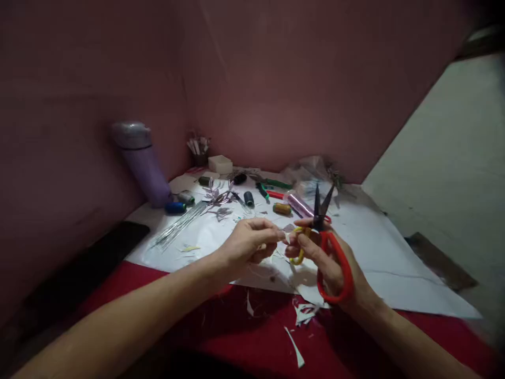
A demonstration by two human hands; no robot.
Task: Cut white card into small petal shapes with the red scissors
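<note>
My right hand [331,258] is wrapped round a pair of scissors [338,263] with a red handle. Their dark blades point up and stand apart. By its fingertips curves a yellow loop [296,258]; whether it belongs to the scissors I cannot tell. My left hand [256,239] is closed in a pinch, its fingertips almost meeting those of the right. Between the two hands shows a small pale scrap [288,238], seemingly pinched by the left fingers. Below the hands, cut white scraps [305,313] lie on the red cloth [236,326].
White paper [394,263] covers the tabletop. On it lie thin wires [179,226], a blue thread spool [175,208], a golden spool [281,209], green-handled pliers [262,191] and a pinkish roll [299,204]. A purple bottle [145,168] stands at the left wall, near a white box [220,165].
</note>
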